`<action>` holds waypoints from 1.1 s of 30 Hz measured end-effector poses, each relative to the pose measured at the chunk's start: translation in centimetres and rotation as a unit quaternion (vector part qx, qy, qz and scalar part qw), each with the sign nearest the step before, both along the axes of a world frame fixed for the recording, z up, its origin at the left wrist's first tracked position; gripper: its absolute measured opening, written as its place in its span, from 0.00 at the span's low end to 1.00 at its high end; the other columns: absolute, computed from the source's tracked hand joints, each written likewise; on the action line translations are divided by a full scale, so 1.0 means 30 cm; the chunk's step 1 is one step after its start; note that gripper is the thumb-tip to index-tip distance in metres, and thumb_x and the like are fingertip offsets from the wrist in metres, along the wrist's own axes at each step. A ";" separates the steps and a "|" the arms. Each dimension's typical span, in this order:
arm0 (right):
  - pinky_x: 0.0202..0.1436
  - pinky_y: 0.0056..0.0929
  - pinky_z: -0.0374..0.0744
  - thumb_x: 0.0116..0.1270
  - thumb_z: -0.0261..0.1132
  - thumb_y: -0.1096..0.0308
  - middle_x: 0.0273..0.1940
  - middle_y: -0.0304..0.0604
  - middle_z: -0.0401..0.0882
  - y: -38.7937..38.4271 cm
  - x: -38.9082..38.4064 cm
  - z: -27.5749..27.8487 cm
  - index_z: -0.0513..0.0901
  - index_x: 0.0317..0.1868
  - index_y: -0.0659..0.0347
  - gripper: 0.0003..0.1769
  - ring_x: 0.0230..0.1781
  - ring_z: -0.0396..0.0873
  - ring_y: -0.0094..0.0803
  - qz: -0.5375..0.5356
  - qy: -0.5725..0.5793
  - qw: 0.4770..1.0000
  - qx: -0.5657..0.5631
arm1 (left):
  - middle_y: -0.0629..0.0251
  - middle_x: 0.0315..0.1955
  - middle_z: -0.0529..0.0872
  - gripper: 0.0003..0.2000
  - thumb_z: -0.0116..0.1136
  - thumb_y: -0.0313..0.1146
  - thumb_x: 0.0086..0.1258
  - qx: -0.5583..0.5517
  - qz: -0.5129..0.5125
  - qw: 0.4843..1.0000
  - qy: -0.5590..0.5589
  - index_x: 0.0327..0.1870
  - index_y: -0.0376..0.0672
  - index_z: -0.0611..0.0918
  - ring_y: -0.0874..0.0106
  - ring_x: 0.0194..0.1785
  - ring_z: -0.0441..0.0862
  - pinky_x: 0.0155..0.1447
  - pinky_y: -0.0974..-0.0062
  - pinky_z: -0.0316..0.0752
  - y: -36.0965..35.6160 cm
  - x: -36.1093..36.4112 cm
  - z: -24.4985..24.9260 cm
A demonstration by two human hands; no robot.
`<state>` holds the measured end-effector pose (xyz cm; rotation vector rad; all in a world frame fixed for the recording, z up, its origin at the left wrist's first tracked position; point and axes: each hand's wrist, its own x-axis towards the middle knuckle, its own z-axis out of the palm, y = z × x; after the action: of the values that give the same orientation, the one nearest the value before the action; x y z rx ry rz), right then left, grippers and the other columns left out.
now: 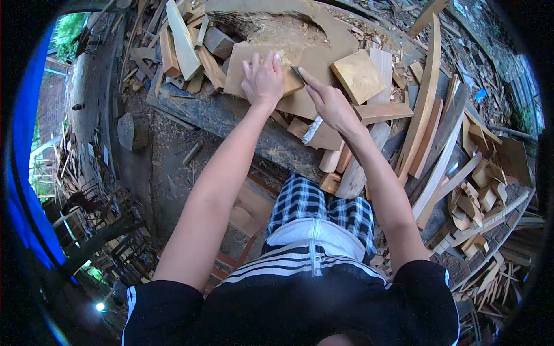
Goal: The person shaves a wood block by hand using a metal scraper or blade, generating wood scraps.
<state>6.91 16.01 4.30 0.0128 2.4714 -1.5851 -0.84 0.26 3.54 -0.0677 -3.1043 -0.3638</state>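
Observation:
Near the top centre, my left hand [264,79] presses on a light wooden piece [294,82] that lies on a sheet of cardboard [235,72]. Its fingers are bent over the piece's left side. My right hand [332,104] is closed around a knife, its dark blade [296,71] touching or nearly touching the right part of the piece. The handle is mostly hidden in the palm. A square wooden block [358,76] lies to the right of my right hand. Below the hands is a white wrapped object [312,130].
The worn workbench [231,124] holds wood offcuts [183,46] on the left and long wooden strips [424,104] on the right. A box of wood pieces [513,158] stands at the far right. A log stump [133,131] is on the ground at left.

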 end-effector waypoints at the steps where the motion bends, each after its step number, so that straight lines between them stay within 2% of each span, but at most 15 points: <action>1: 0.55 0.54 0.75 0.77 0.50 0.62 0.46 0.70 0.80 -0.006 0.002 -0.003 0.70 0.71 0.52 0.24 0.49 0.78 0.65 -0.002 0.002 1.000 -0.001 | 0.63 0.50 0.77 0.17 0.42 0.49 0.78 -0.001 -0.002 1.000 0.002 0.58 0.57 0.80 0.57 0.58 0.71 0.54 0.50 0.75 0.000 0.001 0.000; 3: 0.53 0.55 0.75 0.77 0.50 0.62 0.44 0.70 0.80 -0.013 0.000 0.001 0.70 0.71 0.51 0.24 0.48 0.78 0.66 -0.016 0.038 0.999 0.000 | 0.62 0.50 0.77 0.17 0.42 0.49 0.78 -0.001 0.000 1.000 0.003 0.58 0.56 0.80 0.56 0.58 0.72 0.54 0.50 0.75 0.004 -0.002 0.005; 8: 0.55 0.54 0.75 0.76 0.50 0.63 0.45 0.70 0.80 0.008 0.075 0.023 0.71 0.70 0.53 0.24 0.49 0.78 0.66 0.005 -0.047 0.999 0.000 | 0.62 0.50 0.78 0.17 0.42 0.49 0.78 0.007 0.000 1.000 0.003 0.58 0.56 0.80 0.56 0.58 0.72 0.55 0.50 0.75 -0.007 0.011 -0.004; 11: 0.55 0.53 0.75 0.76 0.50 0.63 0.46 0.70 0.79 -0.011 -0.003 -0.001 0.71 0.70 0.53 0.24 0.50 0.78 0.65 -0.014 0.016 1.000 -0.017 | 0.62 0.51 0.77 0.17 0.42 0.49 0.79 0.008 -0.006 1.000 0.024 0.58 0.56 0.80 0.56 0.58 0.71 0.55 0.50 0.74 -0.007 -0.002 -0.020; 13: 0.60 0.44 0.76 0.78 0.51 0.63 0.54 0.64 0.79 -0.008 -0.009 0.027 0.68 0.72 0.50 0.24 0.59 0.75 0.59 -0.003 -0.026 1.000 -0.001 | 0.63 0.51 0.77 0.18 0.41 0.49 0.79 0.009 -0.006 1.000 0.029 0.58 0.56 0.80 0.56 0.59 0.71 0.55 0.49 0.74 0.002 -0.007 -0.020; 15: 0.58 0.45 0.76 0.77 0.51 0.63 0.54 0.65 0.79 0.005 0.045 0.051 0.68 0.72 0.51 0.24 0.58 0.76 0.59 0.004 -0.047 0.999 0.009 | 0.64 0.47 0.78 0.14 0.46 0.48 0.77 -0.002 0.003 0.999 0.048 0.51 0.57 0.81 0.56 0.54 0.73 0.48 0.51 0.78 0.000 -0.001 -0.023; 17: 0.53 0.54 0.75 0.77 0.50 0.64 0.44 0.69 0.80 0.013 0.085 0.044 0.69 0.71 0.52 0.24 0.47 0.79 0.65 0.003 -0.055 0.998 0.006 | 0.64 0.48 0.78 0.14 0.46 0.48 0.77 -0.001 0.001 0.999 0.053 0.51 0.56 0.81 0.56 0.54 0.73 0.48 0.51 0.78 -0.007 -0.007 -0.026; 19: 0.52 0.54 0.76 0.77 0.50 0.63 0.43 0.69 0.80 0.005 0.040 0.010 0.69 0.71 0.51 0.24 0.46 0.79 0.65 0.001 -0.028 1.000 0.009 | 0.64 0.48 0.77 0.14 0.46 0.48 0.76 0.003 -0.007 0.998 0.057 0.51 0.56 0.81 0.56 0.55 0.73 0.48 0.51 0.78 0.001 0.003 -0.020; 20: 0.51 0.54 0.76 0.77 0.50 0.63 0.42 0.70 0.81 0.000 0.011 -0.004 0.68 0.72 0.49 0.24 0.45 0.79 0.65 -0.002 0.006 1.000 0.011 | 0.63 0.49 0.77 0.16 0.44 0.49 0.78 0.005 -0.002 1.000 0.030 0.55 0.56 0.80 0.56 0.57 0.72 0.52 0.50 0.76 0.003 0.002 -0.008; 21: 0.51 0.54 0.76 0.77 0.50 0.63 0.42 0.70 0.81 -0.006 0.001 -0.014 0.68 0.72 0.49 0.24 0.45 0.79 0.65 -0.004 0.008 1.000 0.010 | 0.63 0.50 0.77 0.18 0.41 0.49 0.79 0.005 0.002 1.000 0.003 0.58 0.56 0.80 0.56 0.59 0.71 0.55 0.49 0.74 0.001 0.000 -0.003; 24: 0.50 0.54 0.76 0.77 0.50 0.63 0.41 0.69 0.81 0.000 0.018 -0.010 0.68 0.72 0.48 0.25 0.44 0.79 0.65 -0.011 0.046 0.999 0.002 | 0.63 0.50 0.77 0.18 0.41 0.49 0.79 0.005 0.006 1.000 -0.005 0.58 0.56 0.79 0.56 0.59 0.71 0.55 0.49 0.74 0.000 -0.005 -0.014; 26: 0.49 0.55 0.76 0.77 0.50 0.62 0.40 0.70 0.80 0.014 0.083 0.062 0.69 0.72 0.50 0.24 0.43 0.80 0.65 0.020 -0.043 0.998 0.039 | 0.63 0.50 0.77 0.18 0.41 0.50 0.79 0.007 0.004 1.000 -0.001 0.58 0.56 0.79 0.56 0.59 0.71 0.55 0.49 0.74 0.001 -0.006 -0.012; 29: 0.49 0.49 0.77 0.78 0.51 0.64 0.43 0.68 0.80 0.009 0.059 0.064 0.66 0.74 0.46 0.25 0.44 0.81 0.61 0.027 -0.055 0.997 0.054 | 0.63 0.50 0.77 0.17 0.41 0.50 0.79 0.006 0.003 1.000 -0.005 0.57 0.57 0.80 0.56 0.58 0.71 0.54 0.49 0.74 -0.002 0.007 -0.003; 33: 0.48 0.50 0.77 0.77 0.51 0.64 0.42 0.68 0.81 -0.013 -0.011 0.039 0.66 0.74 0.44 0.26 0.44 0.81 0.62 0.006 0.003 0.999 0.033 | 0.63 0.50 0.77 0.17 0.41 0.50 0.79 0.006 0.002 1.000 0.014 0.56 0.57 0.80 0.56 0.58 0.71 0.54 0.48 0.74 -0.003 -0.003 -0.017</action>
<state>6.59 15.62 5.45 0.0018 2.5229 -1.4999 -0.93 0.18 3.02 -0.0643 -3.0743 -0.3777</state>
